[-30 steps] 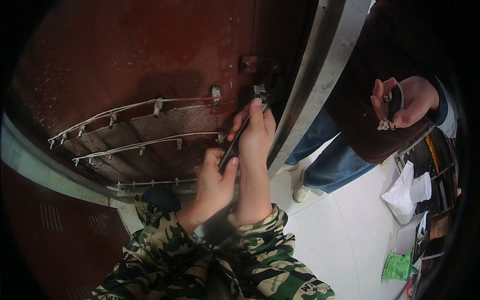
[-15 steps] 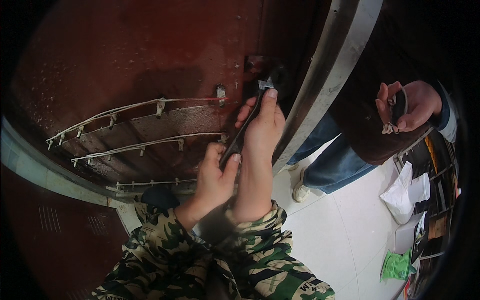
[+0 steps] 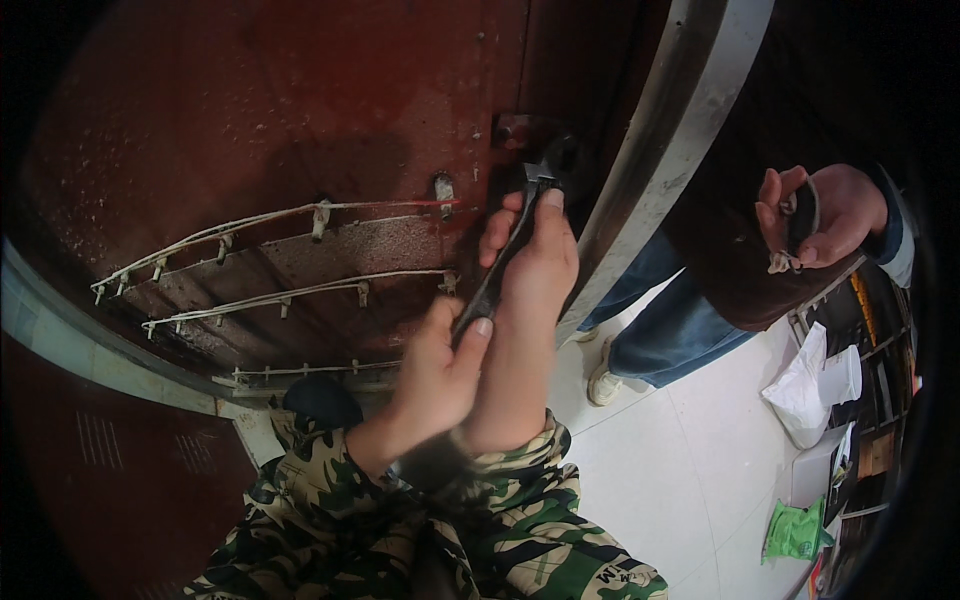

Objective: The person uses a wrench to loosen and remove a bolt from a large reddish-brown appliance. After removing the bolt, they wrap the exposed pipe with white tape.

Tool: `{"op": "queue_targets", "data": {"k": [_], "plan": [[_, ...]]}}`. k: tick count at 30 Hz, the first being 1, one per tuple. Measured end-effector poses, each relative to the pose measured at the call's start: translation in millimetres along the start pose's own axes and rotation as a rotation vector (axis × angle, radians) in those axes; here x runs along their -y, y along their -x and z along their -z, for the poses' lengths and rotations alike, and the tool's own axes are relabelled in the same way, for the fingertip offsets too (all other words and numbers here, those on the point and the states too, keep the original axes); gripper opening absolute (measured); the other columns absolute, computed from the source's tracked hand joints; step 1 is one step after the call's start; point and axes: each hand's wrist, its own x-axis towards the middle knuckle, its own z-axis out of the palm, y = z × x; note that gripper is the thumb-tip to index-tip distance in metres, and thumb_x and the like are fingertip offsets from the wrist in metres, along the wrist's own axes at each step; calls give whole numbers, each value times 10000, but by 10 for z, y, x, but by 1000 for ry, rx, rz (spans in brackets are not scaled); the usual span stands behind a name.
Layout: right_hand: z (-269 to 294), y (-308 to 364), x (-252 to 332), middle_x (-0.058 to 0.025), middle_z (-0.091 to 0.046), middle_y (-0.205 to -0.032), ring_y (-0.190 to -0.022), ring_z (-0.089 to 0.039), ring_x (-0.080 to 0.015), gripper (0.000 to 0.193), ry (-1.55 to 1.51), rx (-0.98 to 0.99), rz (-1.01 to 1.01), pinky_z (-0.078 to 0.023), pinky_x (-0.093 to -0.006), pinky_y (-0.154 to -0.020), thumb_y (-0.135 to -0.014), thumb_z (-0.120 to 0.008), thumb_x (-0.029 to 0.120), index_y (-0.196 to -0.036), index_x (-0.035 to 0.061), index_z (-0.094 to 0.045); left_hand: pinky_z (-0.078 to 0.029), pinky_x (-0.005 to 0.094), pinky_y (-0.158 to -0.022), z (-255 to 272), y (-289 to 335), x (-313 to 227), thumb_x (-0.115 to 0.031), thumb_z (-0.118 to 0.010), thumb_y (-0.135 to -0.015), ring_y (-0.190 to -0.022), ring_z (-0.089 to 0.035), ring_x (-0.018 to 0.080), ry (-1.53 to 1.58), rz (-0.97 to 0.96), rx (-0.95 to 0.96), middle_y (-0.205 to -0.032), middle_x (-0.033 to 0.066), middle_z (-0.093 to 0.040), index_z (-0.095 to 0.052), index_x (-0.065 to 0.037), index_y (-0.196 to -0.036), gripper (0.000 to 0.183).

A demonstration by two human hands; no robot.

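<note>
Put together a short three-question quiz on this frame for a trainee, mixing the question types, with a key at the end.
1. Multiple choice: the left hand and right hand both hold a long dark object. Which hand is nearer its metal end?
A) left
B) right
C) both equally near

2. True or false: the other person's hand holds a small dark object.

3. Fill in the blank: the sleeves of the person holding the long dark object have a ____ pattern.

Key:
1. B
2. True
3. camouflage
</note>
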Motion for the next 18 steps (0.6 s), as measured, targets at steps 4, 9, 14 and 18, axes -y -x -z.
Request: {"op": "queue_targets", "data": {"k": [4, 9, 14, 18], "plan": [[79, -24, 69, -72, -566, -676, -538, -505, -174, 477, -120, 108, -107, -402, -296, -508, -1078, -423, 455, -1003, 8, -573, -423, 267, -598, -144, 61, -42, -164, -545, -1045, -641, -495, 86, -40, -114, -43, -724, 18, -551, -547, 5, -1049, 168], [110, 30, 35, -65, -570, -678, -538, -509, -166, 479, -23, 48, -148, -412, -298, -512, -1077, -417, 454, -959, 18, -579, -408, 268, -549, -144, 32, 19, -201, -509, -1067, -604, -490, 83, -35, -68, 19, -722, 25, -549, -550, -24, -1028, 186], [144, 119, -14, -51, -568, -665, -525, -501, -138, 447, 85, 21, -101, -416, -275, -481, -1072, -450, 442, -940, 38, -587, -496, 407, -635, -110, -59, 88, -216, -525, -1043, -642, -620, 296, 191, 78, 132, -764, 193, -645, -571, 12, -1009, 235], [21, 117, -72, -47, -567, -658, -516, -501, -145, 406, 25, -51, -50, -415, -270, -488, -1067, -486, 423, -937, 51, -582, -475, 384, -592, 22, -123, 73, -225, -545, -1037, -598, -590, 236, 56, -1, 78, -684, 149, -617, -583, 6, -945, 251]]}}
